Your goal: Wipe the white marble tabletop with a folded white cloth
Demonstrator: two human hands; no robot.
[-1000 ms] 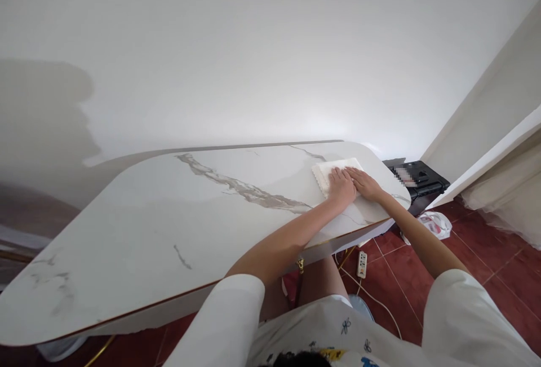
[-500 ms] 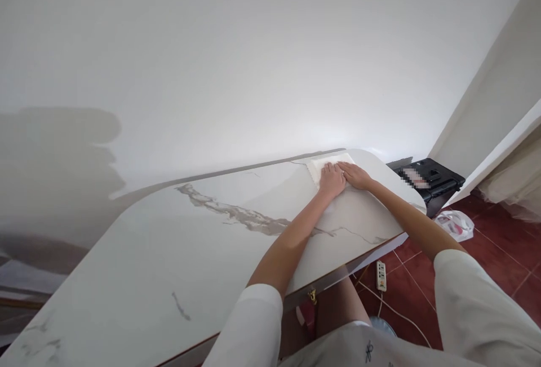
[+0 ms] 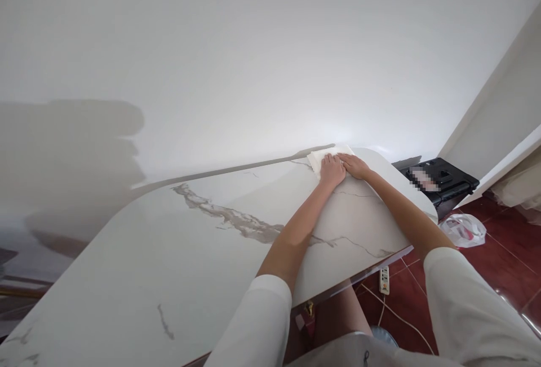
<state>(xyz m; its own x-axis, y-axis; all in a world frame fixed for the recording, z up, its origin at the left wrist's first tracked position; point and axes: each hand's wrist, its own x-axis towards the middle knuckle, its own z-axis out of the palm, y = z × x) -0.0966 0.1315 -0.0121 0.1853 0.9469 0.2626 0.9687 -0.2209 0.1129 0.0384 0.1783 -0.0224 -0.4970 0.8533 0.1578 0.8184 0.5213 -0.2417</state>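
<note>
Both my hands lie at the far right of a white marble-patterned table (image 3: 228,282), pressing on a thin white cloth (image 3: 318,159) with a slightly jagged edge. My left hand (image 3: 333,169) rests palm down on the cloth, fingers stretched toward the wall. Beside it my right hand (image 3: 355,166) lies flat, its fingertips meeting the left fingers and the cloth's right part. Under the hands, part of the cloth is hidden. The cloth's far edge reaches the table's back edge.
A white wall (image 3: 236,62) runs along the table's back. Right of the table stand a black case (image 3: 454,178) and a clear plastic bag (image 3: 464,230) on the red tiled floor (image 3: 507,254). A power strip (image 3: 384,281) with a cable lies below the front edge.
Both hands have slid the cloth away from me, up to the table's back edge by the wall. The camera view has shifted slightly.
</note>
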